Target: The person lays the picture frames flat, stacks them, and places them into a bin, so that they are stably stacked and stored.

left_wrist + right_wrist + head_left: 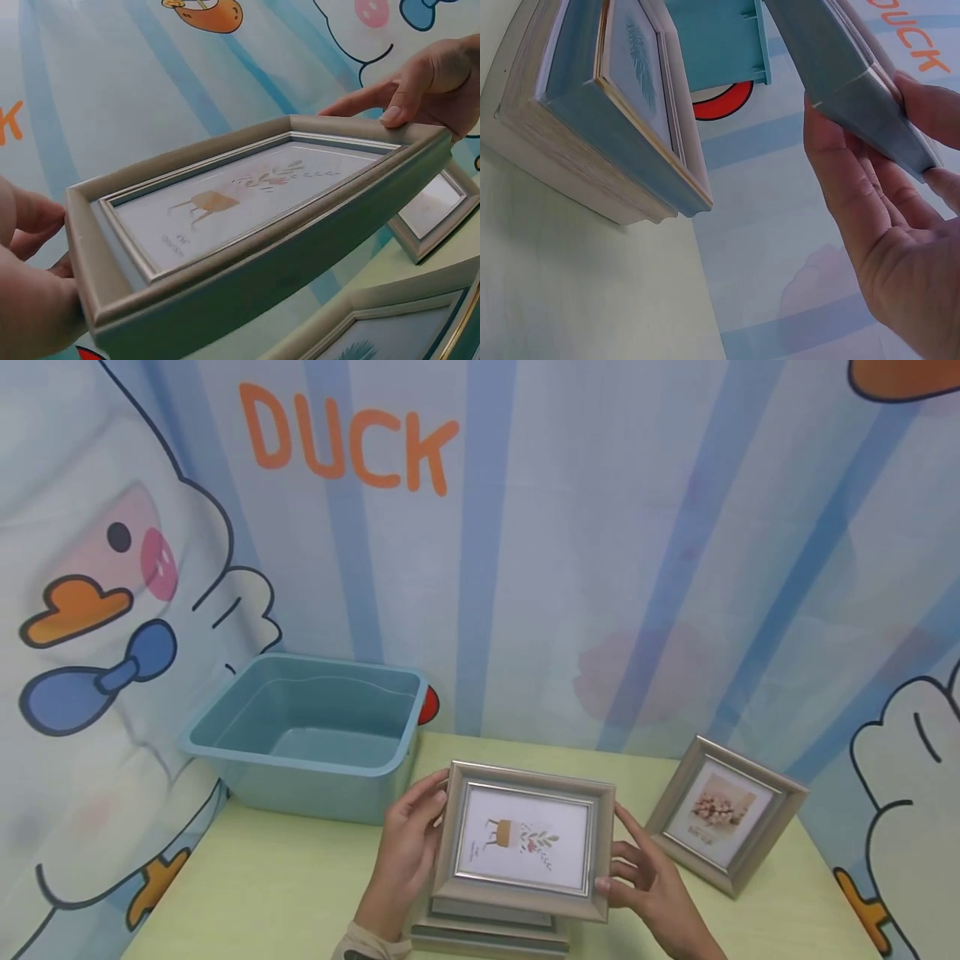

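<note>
Between both hands a silver-beige picture frame (525, 839) is held up, its print of a plant in a pot turned sideways. The left hand (408, 847) grips its left edge, and the right hand (652, 885) pinches the right edge, thumb on the front. Below it lies a stack of picture frames (491, 937), partly hidden by the held one. The right wrist view shows the stack (622, 142) from the side, apart from the held frame (855, 90); its top print has a blue feather-like leaf. Another picture frame (723, 814), with a flower print, stands tilted at the right.
A blue-green plastic bin (303, 785) sits on the pale green table (262, 885) at the back left, nothing visible inside. Behind the table hangs a striped curtain (547, 552) with duck drawings.
</note>
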The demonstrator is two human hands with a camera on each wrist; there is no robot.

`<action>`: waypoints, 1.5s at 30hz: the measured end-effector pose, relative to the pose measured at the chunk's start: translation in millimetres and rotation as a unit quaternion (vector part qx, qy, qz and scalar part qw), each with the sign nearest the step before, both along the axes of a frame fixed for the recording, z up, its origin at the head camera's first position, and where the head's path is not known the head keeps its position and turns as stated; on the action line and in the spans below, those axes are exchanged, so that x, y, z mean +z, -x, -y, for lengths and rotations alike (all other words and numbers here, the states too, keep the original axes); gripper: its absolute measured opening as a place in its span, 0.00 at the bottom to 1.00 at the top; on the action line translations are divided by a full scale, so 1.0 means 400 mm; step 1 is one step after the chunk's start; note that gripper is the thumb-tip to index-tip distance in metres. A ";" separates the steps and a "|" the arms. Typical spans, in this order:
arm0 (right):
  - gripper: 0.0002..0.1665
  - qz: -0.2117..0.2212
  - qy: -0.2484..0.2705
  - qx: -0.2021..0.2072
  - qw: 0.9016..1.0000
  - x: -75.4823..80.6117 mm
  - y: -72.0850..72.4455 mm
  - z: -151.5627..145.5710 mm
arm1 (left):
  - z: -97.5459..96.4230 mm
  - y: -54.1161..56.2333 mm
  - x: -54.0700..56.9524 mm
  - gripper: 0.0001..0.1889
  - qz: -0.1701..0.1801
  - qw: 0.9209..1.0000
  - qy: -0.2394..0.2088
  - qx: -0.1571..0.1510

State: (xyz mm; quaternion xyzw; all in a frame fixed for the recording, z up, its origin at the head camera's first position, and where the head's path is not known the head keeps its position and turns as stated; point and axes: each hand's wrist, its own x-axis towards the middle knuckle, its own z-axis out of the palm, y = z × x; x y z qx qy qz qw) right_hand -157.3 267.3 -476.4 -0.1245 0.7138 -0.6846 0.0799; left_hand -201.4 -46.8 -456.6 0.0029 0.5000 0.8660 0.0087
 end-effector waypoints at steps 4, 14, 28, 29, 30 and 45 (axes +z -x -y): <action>0.57 0.011 0.007 0.005 1.000 -0.004 -0.002 -0.004 | 0.015 -0.003 -0.016 0.23 0.000 0.999 -0.002 -0.046; 0.53 0.036 0.062 0.049 0.996 -0.025 -0.005 -0.017 | 0.099 -0.006 -0.042 0.35 -0.104 0.961 0.137 -0.215; 0.56 0.128 0.033 0.058 0.989 -0.039 -0.011 -0.004 | 0.143 -0.031 -0.070 0.49 -0.075 0.954 0.151 -0.249; 0.56 0.126 0.035 0.061 0.990 -0.040 -0.010 -0.003 | 0.145 -0.031 -0.072 0.49 -0.074 0.954 0.151 -0.250; 0.55 0.123 0.037 0.065 0.990 -0.042 -0.008 -0.002 | 0.147 -0.031 -0.073 0.49 -0.070 0.954 0.152 -0.250; 0.52 0.135 -0.008 0.032 0.990 -0.059 0.016 0.033 | 0.170 0.010 -0.106 0.50 0.006 0.949 0.211 -0.233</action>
